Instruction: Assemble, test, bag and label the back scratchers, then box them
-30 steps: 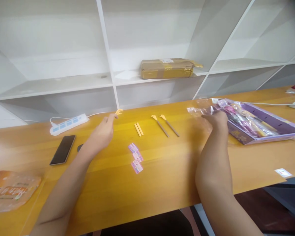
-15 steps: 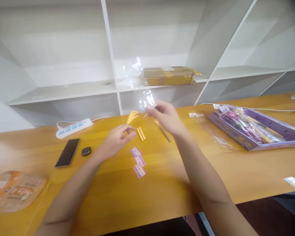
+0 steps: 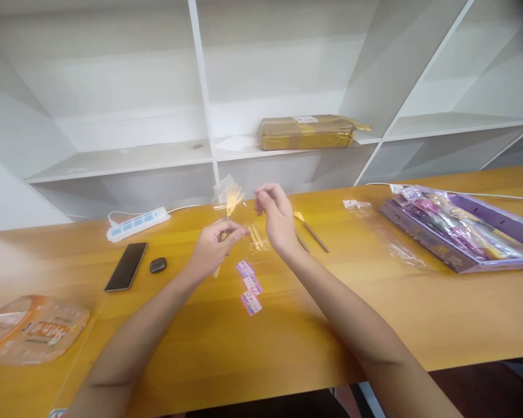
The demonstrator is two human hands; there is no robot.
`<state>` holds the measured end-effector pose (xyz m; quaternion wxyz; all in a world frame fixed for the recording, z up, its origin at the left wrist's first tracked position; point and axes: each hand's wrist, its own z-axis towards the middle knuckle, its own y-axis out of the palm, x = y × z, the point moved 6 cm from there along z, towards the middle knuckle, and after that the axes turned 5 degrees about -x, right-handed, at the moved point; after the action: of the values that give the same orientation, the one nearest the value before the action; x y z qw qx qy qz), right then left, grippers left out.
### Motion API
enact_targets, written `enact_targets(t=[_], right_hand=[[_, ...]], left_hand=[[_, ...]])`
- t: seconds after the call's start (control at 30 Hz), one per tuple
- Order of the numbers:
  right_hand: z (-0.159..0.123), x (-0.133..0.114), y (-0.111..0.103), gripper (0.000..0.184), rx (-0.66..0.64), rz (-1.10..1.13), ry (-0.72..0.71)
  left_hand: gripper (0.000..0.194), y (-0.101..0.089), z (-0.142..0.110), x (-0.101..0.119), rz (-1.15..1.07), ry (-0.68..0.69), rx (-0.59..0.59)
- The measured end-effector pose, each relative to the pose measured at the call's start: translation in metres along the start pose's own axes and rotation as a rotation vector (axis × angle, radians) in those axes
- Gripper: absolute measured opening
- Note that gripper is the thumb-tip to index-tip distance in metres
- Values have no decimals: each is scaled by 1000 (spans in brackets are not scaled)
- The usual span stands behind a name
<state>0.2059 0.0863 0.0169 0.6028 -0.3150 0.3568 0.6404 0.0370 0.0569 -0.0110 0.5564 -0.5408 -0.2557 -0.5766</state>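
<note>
My left hand (image 3: 211, 247) is closed around a yellow back scratcher (image 3: 234, 200). Its hand-shaped head points up and away, and its yellow handle end shows below my palm. Behind that head is a clear plastic bag (image 3: 224, 187). My right hand (image 3: 279, 217) is raised just to the right with its fingers curled; whether anything is in them is hidden. Between my hands lie two yellow sticks (image 3: 256, 235), with clear plastic over or beside them. Right of my right hand are metal rods, one a back scratcher (image 3: 314, 231) with a yellow head. Pink-and-white cards (image 3: 250, 287) lie nearer me.
A purple box (image 3: 462, 264) of wrapped items stands at right, clear wrappers (image 3: 403, 252) beside it. A power strip (image 3: 138, 223), phone (image 3: 126, 267), small black case (image 3: 157, 265) and orange-clear bag (image 3: 39, 331) lie at left. A taped carton (image 3: 307, 133) sits on the shelf.
My left hand now holds a back scratcher. Clear plastic that was up by my right hand is now lower, near the scratcher's head and the sticks. My right hand has moved left and its fingers are curled.
</note>
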Motion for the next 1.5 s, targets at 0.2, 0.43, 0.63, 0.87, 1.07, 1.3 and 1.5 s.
enact_targets(t=[0.2,0.43,0.63,0.87,1.07,1.3,1.5], right_hand=[[-10,16,36,34,-551,172,328],[5,16,16,48,-236,274,201],[18,-17,-32,43,0,174,32],[-20,-80,-17,32,-578,-562,-215],[-40,-83,4,38,-631,-747,-267],[-37,-74,8,31,-597,-745,-305],[-24,-67,-2,22,-476,-607,-271]], left_hand=[[37,4,-1,-4,-104,-13,-49],[27,-8,2,9,-20,116,48],[32,-39,3,12,-257,174,285],[41,-58,-4,24,-481,239,416],[38,-63,-7,23,-575,199,475],[36,-55,-9,27,-596,198,420],[42,-50,-5,24,-563,167,398]])
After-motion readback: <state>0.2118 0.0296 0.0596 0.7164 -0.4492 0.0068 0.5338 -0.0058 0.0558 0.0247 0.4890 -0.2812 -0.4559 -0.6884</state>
